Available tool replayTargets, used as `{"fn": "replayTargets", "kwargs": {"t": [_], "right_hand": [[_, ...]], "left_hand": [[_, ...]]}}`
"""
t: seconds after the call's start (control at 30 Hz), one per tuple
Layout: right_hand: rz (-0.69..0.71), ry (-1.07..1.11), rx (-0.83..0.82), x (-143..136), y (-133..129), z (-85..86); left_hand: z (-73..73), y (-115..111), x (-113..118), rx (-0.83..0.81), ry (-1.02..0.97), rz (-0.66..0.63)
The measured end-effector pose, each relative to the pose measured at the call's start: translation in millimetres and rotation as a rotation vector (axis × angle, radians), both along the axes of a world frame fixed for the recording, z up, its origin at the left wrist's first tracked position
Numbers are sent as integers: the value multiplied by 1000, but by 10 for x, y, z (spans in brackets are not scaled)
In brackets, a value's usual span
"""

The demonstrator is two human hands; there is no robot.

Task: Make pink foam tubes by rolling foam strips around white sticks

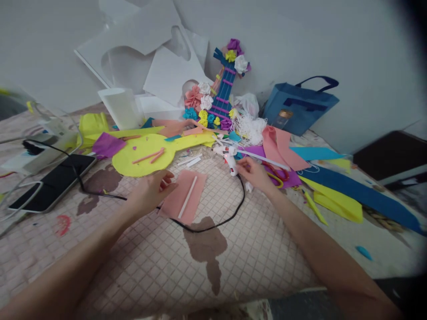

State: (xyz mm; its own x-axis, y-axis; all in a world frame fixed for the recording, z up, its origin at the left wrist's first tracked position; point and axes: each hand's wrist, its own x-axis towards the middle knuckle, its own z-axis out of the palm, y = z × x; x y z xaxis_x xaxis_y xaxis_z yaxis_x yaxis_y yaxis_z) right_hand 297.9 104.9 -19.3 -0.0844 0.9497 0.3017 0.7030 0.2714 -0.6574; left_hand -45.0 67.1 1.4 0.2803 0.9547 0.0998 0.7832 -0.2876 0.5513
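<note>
My left hand (151, 190) hovers at the left edge of a pink paper rectangle (177, 191), thumb and curled fingers apart with nothing between them. On that paper a thin white stick (187, 198) lies at a slant. My right hand (255, 173) has its bent fingertips at the handle of a white hot glue gun (230, 162). A long translucent glue stick (263, 158) projects from the gun's back end. From the handle a black cord (230, 218) loops across the tablecloth and passes under the pink paper's near edge.
A yellow guitar-shaped cutout (143, 158) bears pink paper rolls. Behind stands a flower-decorated blue guitar neck (224, 89). Scissors (275, 173) and coloured paper strips lie at right, near a blue bag (296, 106). At left are a phone (56, 182) and a power strip (40, 153).
</note>
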Motion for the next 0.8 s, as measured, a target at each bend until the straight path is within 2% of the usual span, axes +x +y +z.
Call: {"fn": "replayTargets", "kwargs": {"t": [0.1, 0.17, 0.23, 0.33, 0.43, 0.53, 0.7, 0.8], "right_hand": [[-85, 2, 97, -38, -203, 15], [-44, -6, 107, -139, -346, 13], [70, -29, 81, -296, -474, 6], [342, -162, 116, -573, -576, -3], [540, -403, 254, -803, -530, -5], [641, -557, 343, -931, -388, -6], [693, -618, 428, -958, -235, 19], [634, -666, 427, -896, -301, 66]], "left_hand": [[-9, -13, -5, -19, 53, 7], [-23, -11, -14, -31, 84, 12], [-44, -2, -24, -42, 93, 9], [-82, 17, -27, -67, 41, -25], [-121, 26, -13, -78, -54, -58], [-149, 29, 7, -84, -123, -72], [-170, 62, 34, -53, -181, -97], [-156, 95, 55, -31, -243, -74]]}}
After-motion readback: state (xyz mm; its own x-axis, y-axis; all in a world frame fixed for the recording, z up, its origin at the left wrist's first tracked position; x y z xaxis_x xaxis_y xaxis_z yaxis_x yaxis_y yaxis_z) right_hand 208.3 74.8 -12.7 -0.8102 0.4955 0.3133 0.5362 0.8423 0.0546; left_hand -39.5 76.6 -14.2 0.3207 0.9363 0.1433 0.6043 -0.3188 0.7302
